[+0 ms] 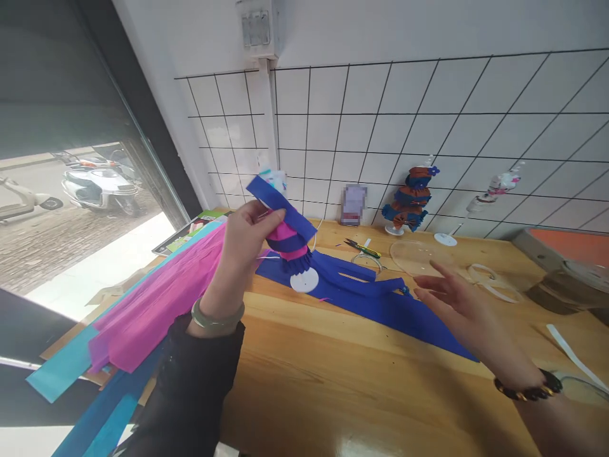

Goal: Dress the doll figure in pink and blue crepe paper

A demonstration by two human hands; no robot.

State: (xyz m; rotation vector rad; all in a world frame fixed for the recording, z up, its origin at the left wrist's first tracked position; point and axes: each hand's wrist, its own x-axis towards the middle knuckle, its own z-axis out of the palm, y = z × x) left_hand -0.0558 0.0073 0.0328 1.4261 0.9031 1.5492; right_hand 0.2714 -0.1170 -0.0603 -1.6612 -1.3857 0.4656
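My left hand (245,238) is raised over the wooden table (342,381), its fingers closed on a small stand wrapped in pink and blue crepe paper (290,244). A blue strip sticks up from the wrap, and the stand's round white base (304,280) hangs just above the table. My right hand (450,298) hovers open to the right, fingers spread, holding nothing. It is above the end of a blue crepe sheet cut into strips (380,298).
Pink crepe paper (162,304) and teal and blue sheets lie at the left table edge. Scissors (362,248), a clear round lid (419,254), a finished blue-and-orange paper figure (412,200) and a bare white stand (490,197) are by the tiled wall. Tape rolls sit far right.
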